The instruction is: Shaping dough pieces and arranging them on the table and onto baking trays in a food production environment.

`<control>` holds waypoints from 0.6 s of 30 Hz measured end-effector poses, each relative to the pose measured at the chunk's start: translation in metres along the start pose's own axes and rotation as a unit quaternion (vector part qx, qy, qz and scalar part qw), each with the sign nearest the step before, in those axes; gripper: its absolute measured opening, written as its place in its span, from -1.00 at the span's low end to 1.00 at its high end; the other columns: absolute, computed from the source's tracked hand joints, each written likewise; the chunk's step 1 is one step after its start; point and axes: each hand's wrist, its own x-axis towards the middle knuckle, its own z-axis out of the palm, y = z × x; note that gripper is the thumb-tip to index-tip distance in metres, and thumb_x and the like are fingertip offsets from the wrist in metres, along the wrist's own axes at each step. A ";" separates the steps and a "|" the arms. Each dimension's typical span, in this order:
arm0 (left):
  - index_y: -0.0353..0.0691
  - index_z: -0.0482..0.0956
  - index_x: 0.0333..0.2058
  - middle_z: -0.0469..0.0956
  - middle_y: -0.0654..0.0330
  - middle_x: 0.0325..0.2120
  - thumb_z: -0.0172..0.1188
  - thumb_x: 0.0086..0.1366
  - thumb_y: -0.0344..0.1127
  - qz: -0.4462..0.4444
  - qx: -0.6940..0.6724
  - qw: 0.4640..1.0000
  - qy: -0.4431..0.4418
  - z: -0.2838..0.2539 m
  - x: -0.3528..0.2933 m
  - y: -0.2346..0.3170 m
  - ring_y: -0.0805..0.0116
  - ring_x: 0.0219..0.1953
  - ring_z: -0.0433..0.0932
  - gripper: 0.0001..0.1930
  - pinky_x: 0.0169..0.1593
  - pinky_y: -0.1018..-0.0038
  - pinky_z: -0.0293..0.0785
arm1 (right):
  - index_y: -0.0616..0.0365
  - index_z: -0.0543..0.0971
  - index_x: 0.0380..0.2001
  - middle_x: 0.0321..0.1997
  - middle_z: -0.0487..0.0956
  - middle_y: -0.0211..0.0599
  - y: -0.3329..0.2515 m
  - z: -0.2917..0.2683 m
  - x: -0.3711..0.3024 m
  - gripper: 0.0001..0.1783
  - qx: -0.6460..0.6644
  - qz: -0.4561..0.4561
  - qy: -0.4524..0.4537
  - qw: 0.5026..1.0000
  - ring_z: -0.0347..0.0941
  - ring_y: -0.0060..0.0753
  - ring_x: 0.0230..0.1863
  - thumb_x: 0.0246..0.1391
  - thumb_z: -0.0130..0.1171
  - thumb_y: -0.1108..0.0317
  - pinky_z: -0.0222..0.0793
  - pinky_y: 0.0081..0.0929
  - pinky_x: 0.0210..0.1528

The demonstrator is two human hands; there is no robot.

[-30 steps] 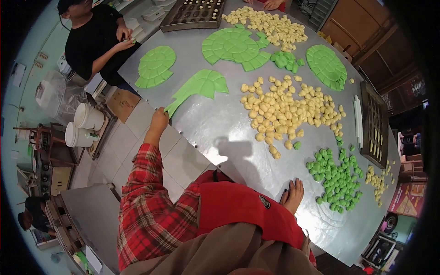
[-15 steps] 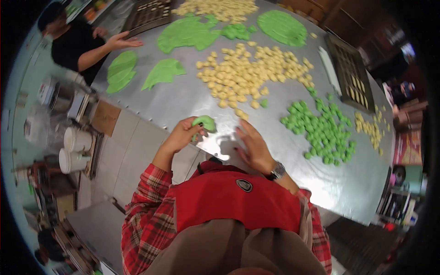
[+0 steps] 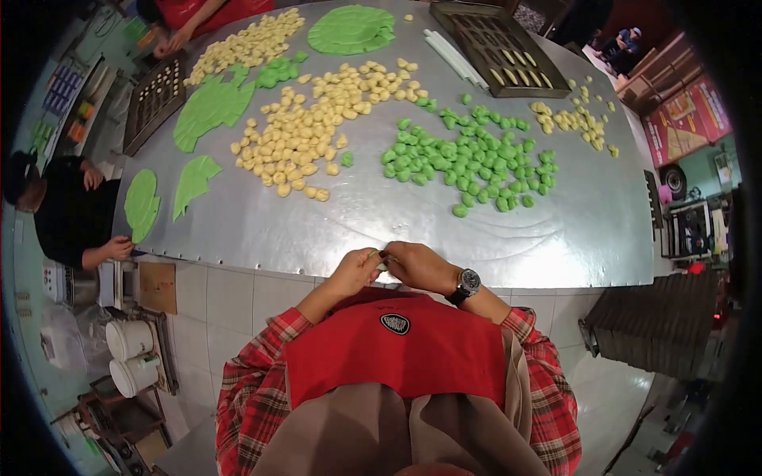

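Observation:
My left hand (image 3: 355, 273) and my right hand (image 3: 422, 266) meet just over the near edge of the metal table. Between their pinched fingertips is a small piece of green dough (image 3: 383, 266), mostly hidden by the fingers. Beyond them lies a spread of yellow balls (image 3: 305, 127). To its right is a heap of green dough balls (image 3: 476, 155). Rolled sheets of green dough lie farther left, one a large ragged sheet (image 3: 208, 111) and another a cut piece (image 3: 194, 184).
Dark baking trays stand at the far left (image 3: 157, 97) and far right (image 3: 500, 47), with white rods (image 3: 456, 57) beside the right one. A co-worker in black (image 3: 75, 206) stands at the left edge. White buckets (image 3: 128, 339) sit lower left.
My right hand has closed and come together with my left at the green dough. The view has turned to the right. The co-worker's outstretched hand is now lowered by the table edge.

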 end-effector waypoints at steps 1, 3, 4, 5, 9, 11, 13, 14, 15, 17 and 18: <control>-0.24 0.43 -0.44 0.38 0.37 -0.63 -0.08 0.41 -0.24 -0.001 0.003 1.000 -0.006 0.012 0.008 -0.006 0.64 -0.62 0.28 -0.73 -0.56 0.66 0.22 | 0.28 0.47 -0.32 -0.46 0.53 -0.09 0.010 -0.002 -0.010 -0.85 -0.001 0.004 0.005 1.000 0.53 -0.06 -0.37 0.10 0.02 0.41 0.43 -0.25 -0.33; -0.20 0.40 -0.45 0.37 0.36 -0.64 -0.10 0.42 -0.21 0.045 -0.070 0.990 0.116 0.033 0.023 -0.017 0.63 -0.63 0.29 -0.73 -0.57 0.64 0.22 | 0.27 0.48 -0.28 -0.52 0.51 -0.21 0.025 -0.004 -0.029 -0.83 0.143 0.116 -0.119 0.976 0.49 -0.27 -0.45 0.10 -0.01 0.41 0.40 -0.35 -0.40; -0.19 0.39 -0.44 0.39 0.34 -0.62 -0.10 0.42 -0.23 0.065 -0.186 0.968 0.154 0.014 0.048 -0.047 0.61 -0.62 0.30 -0.74 -0.56 0.60 0.24 | 0.24 0.49 -0.26 -0.59 0.46 -0.32 0.026 0.003 -0.040 -0.82 0.268 0.087 -0.135 0.950 0.39 -0.45 -0.53 0.10 -0.03 0.40 0.34 -0.46 -0.49; -0.24 0.42 -0.40 0.44 0.30 -0.56 -0.08 0.41 -0.27 0.113 -0.197 0.962 0.151 0.004 0.050 -0.032 0.58 -0.56 0.38 -0.77 -0.49 0.58 0.34 | 0.24 0.49 -0.26 -0.59 0.46 -0.32 0.029 0.001 -0.048 -0.82 0.269 0.089 -0.132 0.950 0.39 -0.45 -0.53 0.10 -0.03 0.40 0.34 -0.46 -0.49; -0.28 0.48 -0.08 0.55 0.09 -0.24 -0.04 0.30 -0.45 0.166 0.180 0.951 0.187 -0.011 0.036 -0.021 0.26 -0.22 0.52 -0.76 -0.09 0.37 0.46 | 0.24 0.48 -0.28 -0.18 0.52 -0.01 0.068 -0.023 -0.072 -0.78 0.055 0.112 0.071 0.990 0.47 -0.14 -0.13 -0.08 0.03 0.52 0.37 -0.19 -0.09; -0.23 0.47 0.01 0.36 -0.06 0.09 -0.02 0.13 -0.53 0.274 0.602 0.715 0.225 -0.007 0.036 -0.029 -0.08 0.14 0.32 -0.58 0.19 0.11 0.23 | 0.20 0.45 -0.08 0.19 0.32 0.09 0.107 0.006 -0.090 -0.60 -0.179 -0.036 0.126 0.975 0.23 0.10 0.23 -0.08 0.10 0.41 0.17 -0.02 0.21; -0.30 0.39 0.07 0.15 -0.11 0.24 0.07 0.07 -0.42 0.242 0.582 0.743 0.225 0.014 0.045 -0.027 -0.20 0.29 0.03 -0.49 0.28 -0.01 0.04 | 0.23 0.35 0.09 0.33 0.17 0.00 0.067 0.016 -0.075 -0.37 -0.201 0.021 0.030 0.979 -0.02 0.10 0.39 -0.18 0.12 0.46 -0.03 -0.01 0.36; -0.34 0.37 0.07 0.15 -0.11 0.23 0.08 0.10 -0.39 0.266 0.587 0.735 0.210 0.018 0.062 -0.017 -0.18 0.29 0.05 -0.50 0.28 0.00 0.05 | 0.24 0.30 0.17 0.35 0.14 0.01 0.070 0.022 -0.061 -0.29 -0.197 0.008 0.016 0.980 -0.05 0.07 0.40 -0.15 0.16 0.37 -0.06 -0.03 0.37; -0.37 0.36 0.07 0.16 -0.12 0.23 0.09 0.12 -0.36 0.286 0.592 0.729 0.192 0.014 0.083 -0.007 -0.16 0.28 0.07 -0.50 0.28 0.02 0.06 | 0.27 0.32 0.15 0.33 0.17 0.00 0.084 0.028 -0.042 -0.34 -0.219 -0.020 0.044 0.974 0.00 0.06 0.38 -0.10 0.15 0.34 -0.04 -0.04 0.36; -0.39 0.37 0.07 0.20 -0.12 0.21 0.09 0.18 -0.30 0.293 0.556 0.730 0.270 -0.006 0.127 0.002 -0.11 0.26 0.13 -0.52 0.28 0.08 0.06 | 0.30 0.28 0.17 0.34 0.15 0.03 0.097 0.009 -0.001 -0.37 -0.232 0.000 0.037 0.972 0.00 0.08 0.38 0.01 0.07 0.30 -0.08 -0.02 0.37; -0.39 0.37 0.07 0.22 -0.11 0.20 0.07 0.20 -0.31 0.270 0.568 0.708 0.321 -0.016 0.127 0.006 -0.09 0.25 0.16 -0.53 0.28 0.09 0.07 | 0.30 0.28 0.17 0.34 0.15 0.03 0.100 0.008 -0.001 -0.37 -0.230 -0.009 0.036 0.972 0.00 0.08 0.38 0.01 0.07 0.30 -0.08 -0.02 0.37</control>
